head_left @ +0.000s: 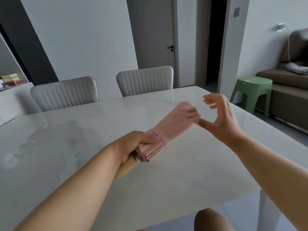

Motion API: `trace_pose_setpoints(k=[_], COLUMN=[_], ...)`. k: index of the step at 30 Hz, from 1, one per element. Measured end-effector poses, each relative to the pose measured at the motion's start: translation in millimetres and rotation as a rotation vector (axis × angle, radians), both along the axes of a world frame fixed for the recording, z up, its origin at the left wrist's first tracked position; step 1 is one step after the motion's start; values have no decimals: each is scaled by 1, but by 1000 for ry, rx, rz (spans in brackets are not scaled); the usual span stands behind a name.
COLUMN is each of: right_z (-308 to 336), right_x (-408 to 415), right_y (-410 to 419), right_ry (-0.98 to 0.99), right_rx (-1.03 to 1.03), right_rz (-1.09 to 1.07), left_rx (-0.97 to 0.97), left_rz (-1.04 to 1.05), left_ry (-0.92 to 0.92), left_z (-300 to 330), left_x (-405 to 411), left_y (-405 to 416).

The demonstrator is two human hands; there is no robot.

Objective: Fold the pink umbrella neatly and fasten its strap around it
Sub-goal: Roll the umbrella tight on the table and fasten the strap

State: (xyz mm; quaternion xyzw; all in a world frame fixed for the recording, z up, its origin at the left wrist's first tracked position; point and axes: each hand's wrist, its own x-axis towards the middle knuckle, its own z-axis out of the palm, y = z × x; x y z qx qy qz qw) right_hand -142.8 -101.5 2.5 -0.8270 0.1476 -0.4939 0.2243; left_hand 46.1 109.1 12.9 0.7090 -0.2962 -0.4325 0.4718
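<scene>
Pink umbrella [168, 130], folded, is held above the worktop [183, 172], long axis running from near-left toward the far right corner. Left hand [133, 147] grips the handle end. Right hand [221, 117], fingers spread and holding nothing, is just beside the far tip and nearer it.

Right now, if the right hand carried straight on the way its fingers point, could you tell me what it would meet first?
Probably the far end of the folded pink fabric umbrella. The right hand is open beside it, fingers curved towards that end, thumb nearly touching; depth is unclear.
</scene>
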Motion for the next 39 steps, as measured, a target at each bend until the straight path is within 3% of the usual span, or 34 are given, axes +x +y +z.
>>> trace_pose_setpoints(k=[3,5,8,12,16,18,22,26,33,35,37,39], right_z=[-11,-5,13,19,16,16,18,19,20,19,18,16], right_x=[-1,7,13,23,34,36,35,52,95,112,133,157], right_y=[6,11,17,21,23,20,14,16,7,1,-5,-9], right_ry=[42,-24,62,252,62,-15,-79,-90,-56,-61,-46,-16], right_rx=[337,664,973,1066,1152,1155,1141,1136,1101,1112,1117,1114], right_rz=[259,497,543,364,259,233,203,192,194,200,201,199], left_rx=[-34,-42,-36,45,12,-10,-38,-213,-277,-258,-156,-181], left_rz=[-109,-162,-146,-99,-122,-64,375,552,609,630,615,571], left_ry=[134,106,-8,-418,-667,-696,-576,-1,63,-117,-617,-1119], left_z=[8,13,21,32,34,42,39,18,7,3,-5,-10], left_x=[6,-1,-8,-9,-15,-8,24,26,56,73,91,102], left_y=[5,6,5,5,9,18,39,36,26,22,17,13])
